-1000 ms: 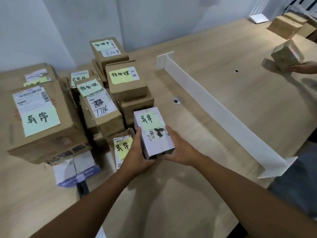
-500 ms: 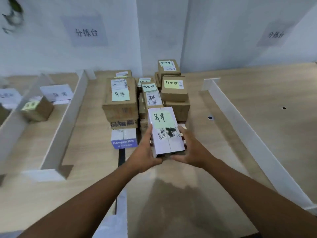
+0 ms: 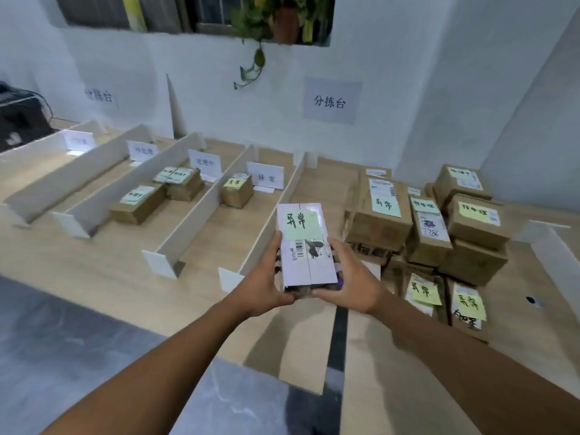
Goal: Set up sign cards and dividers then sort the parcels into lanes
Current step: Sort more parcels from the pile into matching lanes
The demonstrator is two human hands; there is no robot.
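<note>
Sorting step. On the worktop (image 3: 119,271), lanes are marked off by white dividers (image 3: 194,211) and headed by sign cards (image 3: 266,175), and one brown parcel (image 3: 237,193) lies in the lane carded 异常. The left grip (image 3: 265,287) is curled round one side of a white parcel (image 3: 306,246) noted 异常, which is held off the worktop over that lane's right divider, and the right grip (image 3: 351,284) round the other. Next, a leftward carry over the divider into that lane is judged to be called for, away from the unsorted pile (image 3: 383,215).
</note>
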